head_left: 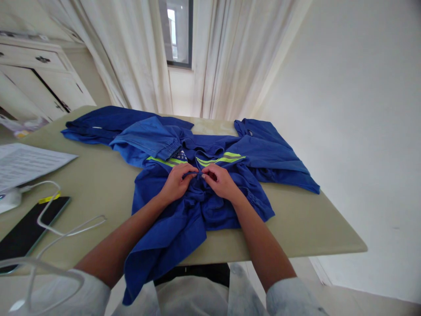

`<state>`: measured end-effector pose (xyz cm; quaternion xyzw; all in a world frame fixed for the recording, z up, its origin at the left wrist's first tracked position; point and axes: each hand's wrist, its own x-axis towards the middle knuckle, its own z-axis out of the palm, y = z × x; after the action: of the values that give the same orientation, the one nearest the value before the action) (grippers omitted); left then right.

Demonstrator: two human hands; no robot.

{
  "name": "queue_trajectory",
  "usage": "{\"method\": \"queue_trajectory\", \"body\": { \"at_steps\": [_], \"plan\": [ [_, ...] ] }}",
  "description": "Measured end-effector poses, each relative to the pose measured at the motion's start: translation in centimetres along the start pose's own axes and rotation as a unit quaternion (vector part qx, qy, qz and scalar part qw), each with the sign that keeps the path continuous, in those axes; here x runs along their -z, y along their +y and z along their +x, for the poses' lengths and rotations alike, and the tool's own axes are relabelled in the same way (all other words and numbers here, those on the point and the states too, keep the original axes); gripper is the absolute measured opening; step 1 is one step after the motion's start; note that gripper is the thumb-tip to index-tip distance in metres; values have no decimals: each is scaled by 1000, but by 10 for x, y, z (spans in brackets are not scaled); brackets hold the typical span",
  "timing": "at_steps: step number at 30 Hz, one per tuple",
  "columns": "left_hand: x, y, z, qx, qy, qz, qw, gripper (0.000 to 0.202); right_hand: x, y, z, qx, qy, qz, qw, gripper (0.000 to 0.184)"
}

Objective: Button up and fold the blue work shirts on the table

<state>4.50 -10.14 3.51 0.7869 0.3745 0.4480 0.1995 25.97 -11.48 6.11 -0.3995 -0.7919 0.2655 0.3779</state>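
Observation:
A blue work jacket (184, 206) with yellow-green reflective stripes (226, 157) lies spread on a beige table (98, 175), its hem hanging over the near edge. My left hand (177, 181) and my right hand (221, 181) meet at the jacket's front opening. Both pinch the fabric where the two front edges come together, fingers curled. One sleeve (279, 162) stretches to the right, another part of blue cloth (108, 125) lies toward the back left.
At the left lie a dark phone (29, 228), a white cable (62, 228) and printed papers (23, 164). White curtains (138, 57) and a window stand behind the table, a white cabinet (39, 74) at the far left, a plain wall at the right.

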Motion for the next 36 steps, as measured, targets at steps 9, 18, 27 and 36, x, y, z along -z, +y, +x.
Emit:
{"method": "queue_trajectory", "body": {
  "at_steps": [9, 18, 27, 36],
  "plan": [
    [2, 1, 2, -2, 11, -5, 1000, 15, -6, 2, 1, 11, 53, -63, 997, 8],
    [2, 24, -4, -84, -26, 66, 994, 17, 0, 14, 5, -103, 155, 11, 982, 15],
    [85, 14, 13, 153, -306, -232, 911, 37, 86, 22, -8, -148, 287, 224, 920, 31],
    [41, 1, 15, 52, -56, 73, 994, 50, 133, -22, -34, -201, 281, 220, 912, 42]
  ]
}}
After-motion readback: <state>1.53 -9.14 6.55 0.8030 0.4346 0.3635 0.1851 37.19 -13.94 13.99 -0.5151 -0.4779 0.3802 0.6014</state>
